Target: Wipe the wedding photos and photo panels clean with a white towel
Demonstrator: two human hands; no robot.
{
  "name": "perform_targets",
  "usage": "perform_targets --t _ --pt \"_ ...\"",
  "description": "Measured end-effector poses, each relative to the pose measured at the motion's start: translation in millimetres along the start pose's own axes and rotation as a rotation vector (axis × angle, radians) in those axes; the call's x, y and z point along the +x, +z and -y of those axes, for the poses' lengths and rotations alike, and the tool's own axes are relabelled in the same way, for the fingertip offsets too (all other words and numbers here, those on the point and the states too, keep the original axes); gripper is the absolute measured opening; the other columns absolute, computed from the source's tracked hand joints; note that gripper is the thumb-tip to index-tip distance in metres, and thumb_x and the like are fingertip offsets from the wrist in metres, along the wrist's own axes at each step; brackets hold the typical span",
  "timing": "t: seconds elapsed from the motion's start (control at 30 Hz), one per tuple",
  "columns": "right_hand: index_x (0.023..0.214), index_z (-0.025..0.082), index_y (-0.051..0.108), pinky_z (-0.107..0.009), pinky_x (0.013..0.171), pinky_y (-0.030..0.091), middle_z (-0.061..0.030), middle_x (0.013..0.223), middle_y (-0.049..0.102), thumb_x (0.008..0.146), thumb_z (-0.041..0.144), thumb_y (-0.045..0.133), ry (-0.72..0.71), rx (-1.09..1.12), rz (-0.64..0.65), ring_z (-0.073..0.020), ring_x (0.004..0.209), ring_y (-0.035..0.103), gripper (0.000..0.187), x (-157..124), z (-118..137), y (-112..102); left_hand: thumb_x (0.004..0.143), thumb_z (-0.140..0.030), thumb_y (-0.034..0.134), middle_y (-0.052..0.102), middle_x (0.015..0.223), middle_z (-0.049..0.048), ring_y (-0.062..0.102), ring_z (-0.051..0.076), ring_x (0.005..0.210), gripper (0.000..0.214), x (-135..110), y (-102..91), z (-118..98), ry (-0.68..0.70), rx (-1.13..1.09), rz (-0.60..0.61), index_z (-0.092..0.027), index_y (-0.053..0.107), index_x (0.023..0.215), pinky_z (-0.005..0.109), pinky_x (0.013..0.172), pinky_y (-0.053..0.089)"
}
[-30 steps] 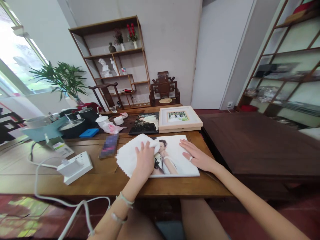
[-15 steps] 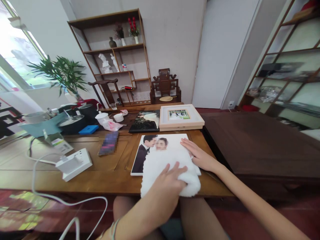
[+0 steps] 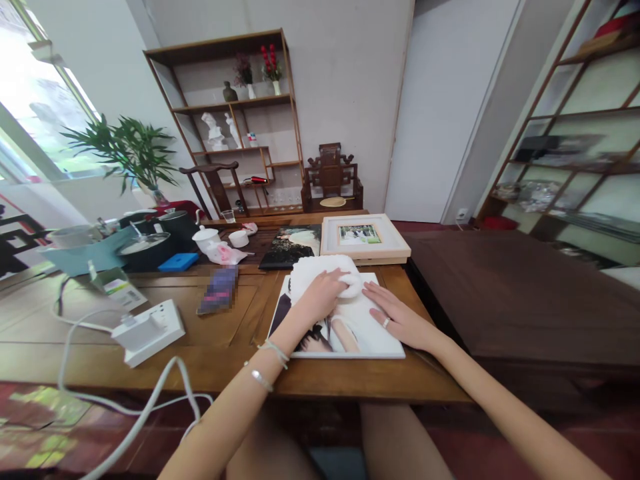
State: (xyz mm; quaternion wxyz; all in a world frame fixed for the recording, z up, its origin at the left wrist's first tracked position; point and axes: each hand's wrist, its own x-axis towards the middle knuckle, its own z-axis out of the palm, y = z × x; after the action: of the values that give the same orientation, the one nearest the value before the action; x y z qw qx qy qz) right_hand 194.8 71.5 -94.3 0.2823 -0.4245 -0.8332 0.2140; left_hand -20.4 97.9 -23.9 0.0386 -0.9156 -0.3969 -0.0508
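Observation:
A white-edged photo panel [image 3: 379,341] lies flat on the wooden table near its front edge, showing a couple. Over its upper part is spread a fluffy white cloth [image 3: 306,272], which hides the upper picture. My left hand [image 3: 325,293] presses on the cloth, its fingers curled into a fold. Flat on the panel's right side rests my right hand [image 3: 397,316], a ring on one finger. Its fingers are stretched out and hold nothing.
Behind the panel lie a dark photo panel [image 3: 278,251] and a light wood picture frame [image 3: 395,249]. To the left are a white power strip [image 3: 155,330] with a cable, a blurred purple item [image 3: 219,291], a blue box [image 3: 178,261] and a white teapot [image 3: 205,239].
My left hand has slid the cloth away from me to the panel's far part, uncovering the picture's lower part. My right hand stays on the right side of the panel.

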Motion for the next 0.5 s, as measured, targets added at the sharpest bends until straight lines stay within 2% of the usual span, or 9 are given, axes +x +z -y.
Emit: perform_targets --t 0.1,0.2,0.3,0.5 --pt "0.142 0.025 0.034 -0.052 0.114 0.018 -0.0072 0.152 0.028 0.093 0.049 0.034 -0.014 -0.006 -0.001 -0.0246 0.141 0.02 0.055 0 -1 0 0.08 0.006 0.034 0.047 0.138 0.0113 0.036 0.025 0.131 0.044 6 4.7 -7 -0.005 0.027 0.008 -0.012 0.059 0.112 0.044 0.106 0.03" --pt "0.143 0.025 0.032 -0.052 0.114 0.018 -0.0073 0.151 0.029 0.093 0.048 0.034 -0.03 -0.016 0.001 -0.025 0.141 0.02 0.055 1 -1 0 0.081 0.006 0.033 0.048 0.137 0.011 0.036 0.026 0.131 0.045 -1 1.9 -18 -0.009 0.049 0.035 -0.013 0.059 0.112 0.047 0.105 0.032" --pt "0.142 0.022 0.034 -0.051 0.114 0.019 -0.0095 0.151 0.029 0.093 0.049 0.033 -0.024 -0.025 0.006 -0.0259 0.141 0.02 0.056 1 -3 1 0.082 0.004 0.036 0.048 0.136 0.0108 0.038 0.028 0.13 0.04 -19 -8.4 -37 -0.008 0.066 0.077 -0.013 0.063 0.105 0.048 0.103 0.035" --pt "0.14 0.02 0.037 -0.05 0.115 0.018 -0.0101 0.151 0.028 0.093 0.047 0.032 -0.022 -0.02 0.008 -0.0254 0.141 0.019 0.055 0 -7 2 0.083 -0.004 0.047 0.048 0.138 0.0072 0.037 0.031 0.131 0.027 -72 -32.2 -90 0.051 0.007 0.207 -0.017 0.068 0.094 0.049 0.105 0.035"
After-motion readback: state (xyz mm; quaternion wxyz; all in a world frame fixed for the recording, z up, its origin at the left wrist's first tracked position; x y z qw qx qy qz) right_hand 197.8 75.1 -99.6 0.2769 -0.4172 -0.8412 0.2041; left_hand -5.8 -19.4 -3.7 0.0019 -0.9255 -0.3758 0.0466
